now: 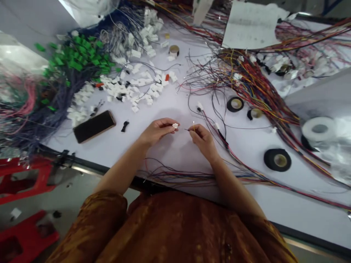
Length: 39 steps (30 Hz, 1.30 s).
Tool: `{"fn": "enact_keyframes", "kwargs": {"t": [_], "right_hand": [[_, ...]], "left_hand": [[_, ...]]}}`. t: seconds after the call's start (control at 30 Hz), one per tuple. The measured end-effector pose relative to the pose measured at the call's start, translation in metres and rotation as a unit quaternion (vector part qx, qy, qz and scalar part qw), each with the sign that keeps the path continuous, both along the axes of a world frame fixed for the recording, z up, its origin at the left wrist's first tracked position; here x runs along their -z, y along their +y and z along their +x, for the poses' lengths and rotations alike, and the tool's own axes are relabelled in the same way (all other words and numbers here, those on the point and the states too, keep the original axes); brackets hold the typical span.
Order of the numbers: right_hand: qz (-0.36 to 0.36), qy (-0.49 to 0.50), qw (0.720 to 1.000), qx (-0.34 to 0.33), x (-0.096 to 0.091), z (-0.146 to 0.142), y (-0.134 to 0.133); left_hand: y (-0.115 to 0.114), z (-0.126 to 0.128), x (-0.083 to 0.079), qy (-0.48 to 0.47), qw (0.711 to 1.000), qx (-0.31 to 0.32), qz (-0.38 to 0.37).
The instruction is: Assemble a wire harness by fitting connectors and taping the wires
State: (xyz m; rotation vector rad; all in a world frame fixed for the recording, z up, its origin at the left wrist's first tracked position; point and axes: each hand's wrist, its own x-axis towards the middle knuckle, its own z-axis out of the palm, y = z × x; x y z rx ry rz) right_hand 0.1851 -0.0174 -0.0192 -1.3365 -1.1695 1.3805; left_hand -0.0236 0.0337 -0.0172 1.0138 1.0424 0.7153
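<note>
My left hand (157, 130) is closed in a pinch on a small white plastic connector (174, 125) just above the white table (178, 153). My right hand (201, 138) is closed on thin wires (192, 126), one with a yellow tip pointing up and a dark one pointing toward the connector. The two hands are a few centimetres apart near the table's front edge. More wires trail from my right hand across the table to the right.
A black phone (94, 126) lies left of my hands. Loose white connectors (131, 87) and green connectors (79, 56) are heaped at back left. Tape rolls (277, 159) (235, 104) and a white roll (319, 128) sit right. Wire bundles (255, 84) and paper (251, 25) lie behind.
</note>
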Motion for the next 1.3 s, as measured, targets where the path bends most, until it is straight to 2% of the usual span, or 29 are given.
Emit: {"fn": "enact_keyframes", "kwargs": {"t": [0.1,0.23,0.47,0.7,0.87,1.0,1.3], "right_hand": [[0.008,0.012,1.000,0.003,0.002,-0.001,0.001],[0.023,0.013,1.000,-0.008,0.005,-0.005,0.002],[0.035,0.015,0.999,0.021,0.003,-0.007,0.000],[0.014,0.008,1.000,-0.003,0.001,-0.008,0.001],[0.012,-0.002,1.000,-0.007,0.003,-0.009,0.000],[0.010,-0.008,1.000,-0.002,0.004,-0.009,0.000],[0.032,-0.037,0.998,-0.036,0.005,-0.004,0.001]], "left_hand": [[-0.003,0.013,0.010,-0.035,0.998,-0.027,-0.037],[-0.007,0.016,0.018,-0.055,0.996,-0.051,-0.056],[-0.012,0.017,0.021,-0.041,0.998,-0.034,-0.020],[-0.014,0.015,0.025,0.004,1.000,-0.018,0.025],[-0.016,0.014,0.021,0.018,0.997,0.008,0.079],[-0.017,0.015,0.013,0.054,0.991,0.004,0.123],[-0.017,0.017,0.012,0.090,0.992,0.005,0.090]]}}
